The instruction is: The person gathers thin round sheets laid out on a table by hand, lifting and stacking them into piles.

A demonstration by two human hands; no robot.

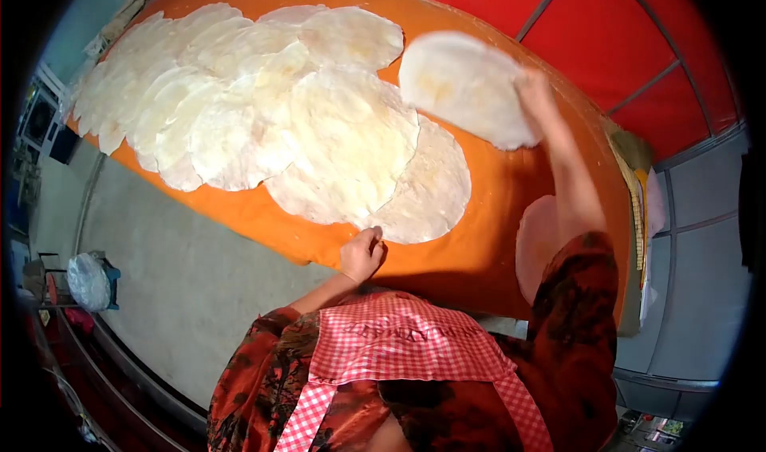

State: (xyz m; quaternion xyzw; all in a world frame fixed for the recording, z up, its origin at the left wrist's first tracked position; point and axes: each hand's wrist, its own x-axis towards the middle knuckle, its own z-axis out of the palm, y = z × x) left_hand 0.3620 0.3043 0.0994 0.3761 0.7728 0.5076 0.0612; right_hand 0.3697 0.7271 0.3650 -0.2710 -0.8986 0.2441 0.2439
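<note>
One thin pale sheet (467, 89) is gripped by the right hand (533, 91) at upper right; the left hand (363, 255), curled closed near centre, is at the edge of overlapping sheets (343, 141) on the orange surface (495, 221).

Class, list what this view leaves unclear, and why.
Head view:
Right hand: exact grip on the raised sheet, motion blur.
Sheet beneath the right arm: full outline, covered by that arm.
Pile: sheet count, upper ones cover lower.
Apron: lettering, too small.
</note>
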